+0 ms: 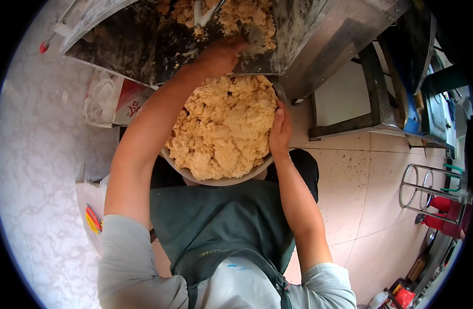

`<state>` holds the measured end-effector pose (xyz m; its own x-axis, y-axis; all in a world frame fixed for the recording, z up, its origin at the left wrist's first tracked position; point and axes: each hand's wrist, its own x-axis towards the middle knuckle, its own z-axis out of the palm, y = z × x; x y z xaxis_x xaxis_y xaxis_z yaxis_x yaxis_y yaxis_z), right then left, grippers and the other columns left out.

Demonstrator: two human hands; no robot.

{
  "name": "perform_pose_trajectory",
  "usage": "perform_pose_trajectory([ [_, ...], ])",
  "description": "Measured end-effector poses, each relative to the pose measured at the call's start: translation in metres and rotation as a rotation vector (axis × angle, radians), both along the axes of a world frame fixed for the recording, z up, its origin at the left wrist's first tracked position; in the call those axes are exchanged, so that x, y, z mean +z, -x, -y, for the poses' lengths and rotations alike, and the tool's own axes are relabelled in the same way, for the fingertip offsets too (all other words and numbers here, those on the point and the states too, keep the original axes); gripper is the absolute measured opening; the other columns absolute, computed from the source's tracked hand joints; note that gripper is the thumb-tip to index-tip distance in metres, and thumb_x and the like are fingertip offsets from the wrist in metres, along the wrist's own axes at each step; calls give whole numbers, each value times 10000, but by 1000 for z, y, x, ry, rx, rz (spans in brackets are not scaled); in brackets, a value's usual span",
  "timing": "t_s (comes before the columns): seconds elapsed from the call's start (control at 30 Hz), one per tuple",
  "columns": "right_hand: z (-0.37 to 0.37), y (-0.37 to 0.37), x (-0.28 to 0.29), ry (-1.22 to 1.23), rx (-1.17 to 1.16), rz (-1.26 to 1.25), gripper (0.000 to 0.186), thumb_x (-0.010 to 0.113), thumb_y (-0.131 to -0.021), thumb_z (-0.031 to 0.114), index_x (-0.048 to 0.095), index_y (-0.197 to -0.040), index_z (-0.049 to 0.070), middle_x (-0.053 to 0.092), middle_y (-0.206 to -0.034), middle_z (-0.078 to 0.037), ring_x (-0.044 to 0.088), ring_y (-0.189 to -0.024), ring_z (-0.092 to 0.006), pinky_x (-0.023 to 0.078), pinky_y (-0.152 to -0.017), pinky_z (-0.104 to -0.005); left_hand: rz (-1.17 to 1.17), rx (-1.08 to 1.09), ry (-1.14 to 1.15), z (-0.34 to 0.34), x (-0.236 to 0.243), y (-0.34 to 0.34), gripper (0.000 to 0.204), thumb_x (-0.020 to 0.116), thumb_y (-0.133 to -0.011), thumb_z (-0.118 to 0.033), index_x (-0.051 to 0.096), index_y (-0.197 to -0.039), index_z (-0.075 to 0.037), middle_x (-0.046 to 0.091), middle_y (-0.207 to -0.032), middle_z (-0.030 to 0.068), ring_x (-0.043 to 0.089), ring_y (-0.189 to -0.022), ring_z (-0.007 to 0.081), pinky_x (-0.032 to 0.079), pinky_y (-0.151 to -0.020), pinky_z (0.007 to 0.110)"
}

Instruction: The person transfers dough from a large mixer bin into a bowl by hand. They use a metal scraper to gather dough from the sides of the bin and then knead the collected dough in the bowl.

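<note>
A wide bowl [223, 182], pale at its rim, is heaped with crumbly yellow dough [223, 129] and sits at my lap, beneath the front lip of a metal mixer trough [125, 49]. My right hand [281, 129] grips the bowl's right side, thumb near the rim by the dough. Across the bowl's far left reaches my left arm; my left hand [221, 55] is at the trough's lower wall, its fingers blurred and partly hidden. More loose dough [247, 23] lies deeper in the trough, around a metal mixing arm [201, 16].
A white and red bag [118, 98] stands against the marbled wall on the left. Yellow-handled scissors [94, 220] lie lower on that side. To the right are a metal-framed stand [344, 126], speckled floor tiles [344, 190] and a round metal stool [427, 185], with a person in red footwear beside it.
</note>
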<state>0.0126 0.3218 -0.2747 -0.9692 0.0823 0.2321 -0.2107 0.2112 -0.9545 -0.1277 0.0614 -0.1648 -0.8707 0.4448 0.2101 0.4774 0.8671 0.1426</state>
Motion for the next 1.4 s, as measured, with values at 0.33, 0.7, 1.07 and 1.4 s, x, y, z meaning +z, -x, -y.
perform_pose_trajectory([
  [0.33, 1, 2, 2, 16, 16, 61, 515, 415, -1133, 397, 570, -1425, 2, 600, -1412, -149, 549, -1303, -262, 400, -1109, -374, 40, 18, -129, 26, -9, -56, 368, 630, -1001, -50, 634, -1355, -150, 542, -1502, 113, 564, -1341, 334, 570, -1034, 442],
  [0.7, 3, 1, 1, 46, 9, 72, 458, 461, -1121, 332, 589, -1390, -17, 622, -1385, -196, 581, -1286, -319, 434, -1086, -382, 14, 58, -379, 29, -6, -163, 245, 697, -916, 1, 713, -1153, -60, 683, -1284, 129, 675, -1140, 325, 600, -906, 405],
  [1.07, -8, 2, 17, -118, 46, -74, 402, 467, -1111, 282, 612, -1347, -9, 625, -1363, -201, 576, -1279, -378, 437, -1082, -417, 201, 127, -369, 32, -13, -208, 288, 638, -902, 72, 690, -1161, -42, 714, -1151, 137, 702, -993, 353, 592, -820, 417],
  [1.4, 34, 37, 108, -408, 331, -390, 397, 595, -1038, 244, 595, -1363, 15, 605, -1399, -198, 545, -1333, -400, 442, -1102, -491, 14, 190, -371, 47, 16, -167, 280, 656, -905, 50, 697, -1163, -49, 719, -1066, 145, 719, -950, 309, 584, -757, 382],
])
